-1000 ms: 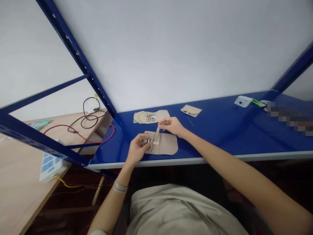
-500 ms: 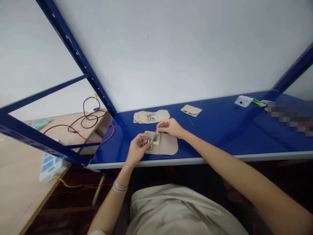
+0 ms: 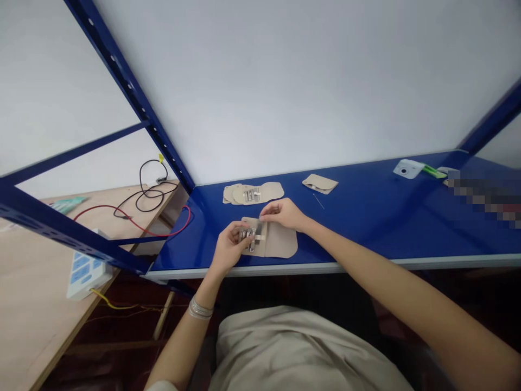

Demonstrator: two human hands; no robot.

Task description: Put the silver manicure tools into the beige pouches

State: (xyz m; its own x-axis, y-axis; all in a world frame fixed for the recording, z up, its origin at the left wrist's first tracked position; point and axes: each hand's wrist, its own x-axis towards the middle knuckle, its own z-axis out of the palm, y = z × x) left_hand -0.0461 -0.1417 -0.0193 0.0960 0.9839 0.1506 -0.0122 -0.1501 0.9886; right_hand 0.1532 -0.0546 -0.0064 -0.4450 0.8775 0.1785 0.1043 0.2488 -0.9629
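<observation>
An opened beige manicure case (image 3: 281,241) lies near the front edge of the blue table. My left hand (image 3: 228,247) grips its left part, with the thumb over the small metal nail clippers (image 3: 252,243) held there. Between the fingertips of my right hand (image 3: 286,214) is the top end of a flat metal piece (image 3: 259,228), whose exact kind I cannot make out. Its lower part sits at a light strap (image 3: 260,237) in the case. Behind my hands, a second opened case (image 3: 272,191) with metal tools rests on overlapping beige cases (image 3: 228,194).
A folded beige case (image 3: 320,183) and a thin needle-like metal piece (image 3: 318,201) lie at the back. Farther right are a white card-like item (image 3: 407,169) and a green object (image 3: 434,172). Blue posts (image 3: 134,98) frame the table; a power strip (image 3: 90,271) stands left.
The flat metal piece has gone lower at the strap, standing more upright, with my right fingertips slightly lower. My left hand keeps its hold on the case.
</observation>
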